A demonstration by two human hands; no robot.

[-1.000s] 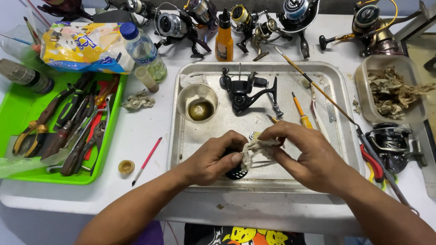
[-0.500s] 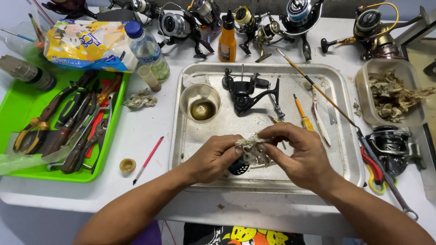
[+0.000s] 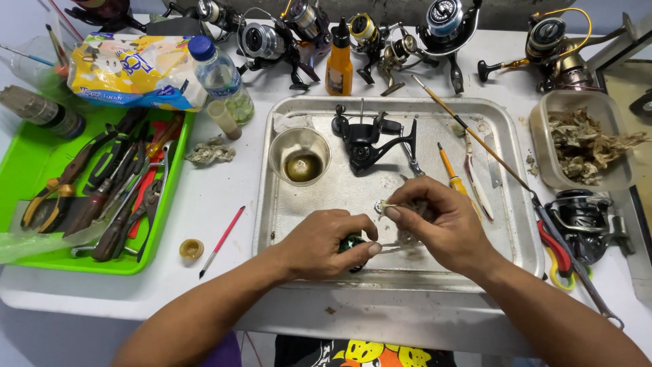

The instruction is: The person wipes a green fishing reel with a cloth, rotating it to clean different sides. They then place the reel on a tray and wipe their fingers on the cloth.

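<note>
Risk: left hand (image 3: 326, 243) gripping green reel part (image 3: 351, 242), right hand (image 3: 435, 224) pinching tiny washer (image 3: 379, 206) over metal tray (image 3: 502, 136); slippery fingers could drop it.

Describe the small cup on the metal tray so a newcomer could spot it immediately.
Start at the big metal tray mid-table. In its upper left part, left of the black reel body, stands the small round cup. It is the tray's only container, translucent, with dark yellowish liquid at the bottom.

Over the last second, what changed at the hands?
The right hand lifted its crumpled rag slightly off the dark reel part and now pinches a small piece. The left hand stays on the reel part. The tray and tools did not move.
</note>
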